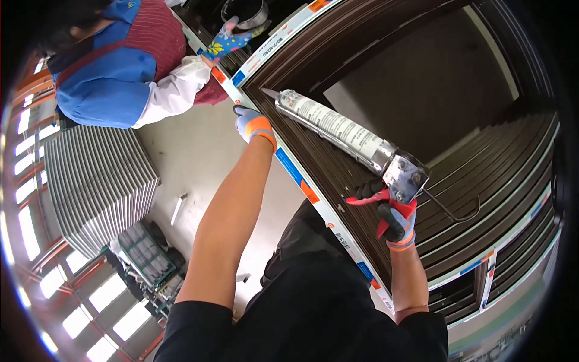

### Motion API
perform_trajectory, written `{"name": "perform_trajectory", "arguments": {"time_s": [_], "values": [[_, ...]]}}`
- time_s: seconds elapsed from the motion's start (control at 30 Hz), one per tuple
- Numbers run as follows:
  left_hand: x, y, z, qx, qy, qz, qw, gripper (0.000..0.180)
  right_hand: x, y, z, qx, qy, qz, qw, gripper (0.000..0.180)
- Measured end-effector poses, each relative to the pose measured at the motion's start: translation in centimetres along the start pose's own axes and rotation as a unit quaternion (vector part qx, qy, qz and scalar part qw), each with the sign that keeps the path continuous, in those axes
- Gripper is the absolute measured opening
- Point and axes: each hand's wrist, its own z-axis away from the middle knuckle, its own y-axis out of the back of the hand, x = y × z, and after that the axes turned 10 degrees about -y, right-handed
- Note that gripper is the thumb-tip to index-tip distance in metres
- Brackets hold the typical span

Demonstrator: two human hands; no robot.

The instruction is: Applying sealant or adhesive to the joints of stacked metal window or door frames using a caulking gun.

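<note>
My right hand [398,222], in a light glove with dark coated fingers and an orange cuff, is wrapped around the red handle and trigger of a caulking gun [407,176]. A white sealant cartridge [332,123] lies in its cradle, its nozzle [270,93] pointing at the inner corner of a dark brown window frame [313,151]. My left hand [252,125], gloved alike, grips the outer edge of the frame near that corner. Its fingertips are partly hidden. Printed protective tape in white, blue and orange runs along the frame's edges.
A co-worker [126,66] in blue sleeves stands at the upper left, a flowered glove [226,45] over the frame; a ring-shaped object [244,13] lies beyond it. More dark frames [518,175] are stacked at right. Grey profiles [99,181] and a loaded cart [145,256] stand at left.
</note>
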Motion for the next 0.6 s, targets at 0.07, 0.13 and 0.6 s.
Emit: {"name": "perform_trajectory", "arguments": {"time_s": [0.07, 0.13, 0.6], "values": [[-0.2, -0.4, 0.5, -0.007, 0.010, 0.080, 0.997, 0.049, 0.2, 0.1, -1.8, -0.023, -0.001, -0.019, 1.000, 0.040], [-4.0, -1.3, -3.2, 0.015, -0.071, -0.038, 0.997, 0.053, 0.9, -0.3, -3.2, -0.038, -0.021, -0.036, 0.998, 0.039], [-5.6, -2.7, -3.7, 0.089, -0.177, -0.036, 0.979, 0.061, 4.4, 0.4, -5.9, -0.055, -0.057, -0.093, 0.993, 0.042]]}}
